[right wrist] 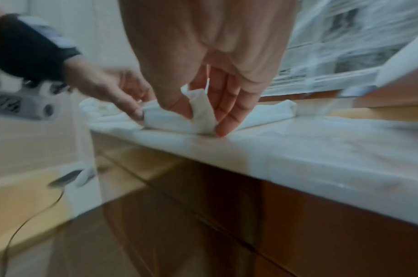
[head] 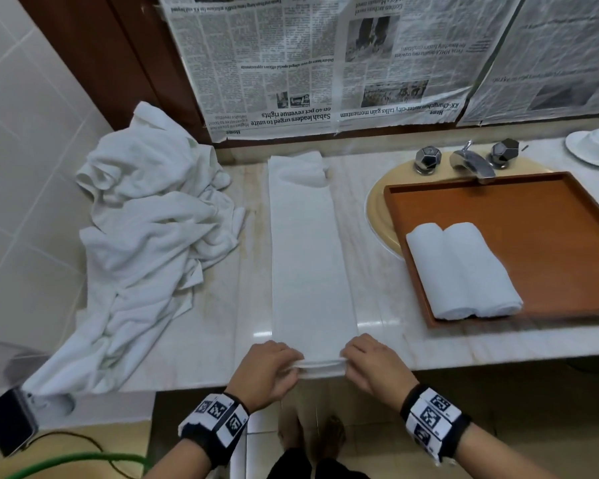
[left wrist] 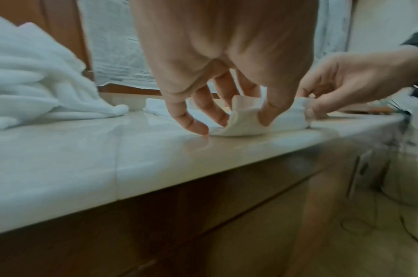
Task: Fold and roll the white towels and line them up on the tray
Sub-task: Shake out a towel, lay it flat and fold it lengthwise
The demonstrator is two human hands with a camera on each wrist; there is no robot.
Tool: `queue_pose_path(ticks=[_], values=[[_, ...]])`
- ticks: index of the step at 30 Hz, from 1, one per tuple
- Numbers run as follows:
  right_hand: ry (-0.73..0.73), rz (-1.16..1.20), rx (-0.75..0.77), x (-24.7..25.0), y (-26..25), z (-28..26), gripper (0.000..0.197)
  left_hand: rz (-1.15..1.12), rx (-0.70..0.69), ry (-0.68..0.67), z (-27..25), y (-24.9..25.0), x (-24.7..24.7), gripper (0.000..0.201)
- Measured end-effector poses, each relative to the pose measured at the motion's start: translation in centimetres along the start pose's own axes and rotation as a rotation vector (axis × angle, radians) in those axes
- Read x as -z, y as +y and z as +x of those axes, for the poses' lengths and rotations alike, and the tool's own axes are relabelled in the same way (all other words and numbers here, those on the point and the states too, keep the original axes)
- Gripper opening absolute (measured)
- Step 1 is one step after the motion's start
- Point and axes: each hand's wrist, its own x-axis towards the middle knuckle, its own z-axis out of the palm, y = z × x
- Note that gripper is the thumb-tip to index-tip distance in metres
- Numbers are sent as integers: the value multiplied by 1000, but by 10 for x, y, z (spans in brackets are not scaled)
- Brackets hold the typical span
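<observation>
A white towel (head: 310, 257), folded into a long narrow strip, lies on the marble counter and runs from the front edge to the back wall. My left hand (head: 274, 368) pinches its near left corner (left wrist: 244, 116) between thumb and fingers. My right hand (head: 370, 366) pinches the near right corner (right wrist: 203, 112). The near end is lifted slightly and curled over. Two rolled white towels (head: 464, 271) lie side by side at the left end of the wooden tray (head: 567, 216).
A heap of loose white towels (head: 146, 229) fills the counter's left side. The tray sits over the sink (head: 377, 209), below the tap (head: 471, 160). A white cup and saucer (head: 595, 143) stand far right. A phone (head: 7, 423) lies bottom left.
</observation>
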Motion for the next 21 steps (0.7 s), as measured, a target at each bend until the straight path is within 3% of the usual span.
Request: queue_pose_path(ticks=[2,5,9,12,14,17,21], values=[[-43,156,-115,10,4,10,20,-95,111,-8,5,1,10,31],[14,408,-292,20,8,18,23,-243,280,30,15,-1,19,24],[120,410,-311,12,6,20,19,-281,440,77,27,3,17,15],[136,294,-225,3,3,21,15,-229,527,103,33,11,16,18],[75,147,-168,1,-2,22,13,-135,495,105,34,14,15,17],[58,-52,-95,4,-7,21,24,34,298,124,31,15,12,11],[38,-193,-6,2,-6,19,30,57,147,-6,21,9,9,24]])
